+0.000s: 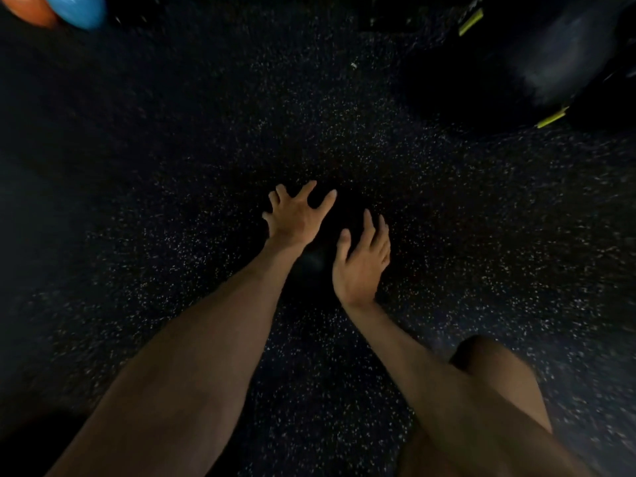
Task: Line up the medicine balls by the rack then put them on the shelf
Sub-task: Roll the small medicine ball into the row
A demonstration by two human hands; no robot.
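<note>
A small black medicine ball (318, 266) lies on the dark speckled floor, hard to make out against it. My left hand (296, 213) reaches over its left side with fingers spread and straight. My right hand (361, 259) is at its right side, fingers relaxed and slightly bent. I cannot tell whether either hand touches the ball. A large black medicine ball (537, 70) with yellow-green markings sits at the upper right. A blue ball (77, 8) and an orange ball (29, 10) lie at the top left corner.
The black rubber floor (172, 166) with white flecks fills the view. My bare knee (495, 366) shows at the lower right. Dark shapes, maybe rack parts, sit along the top edge.
</note>
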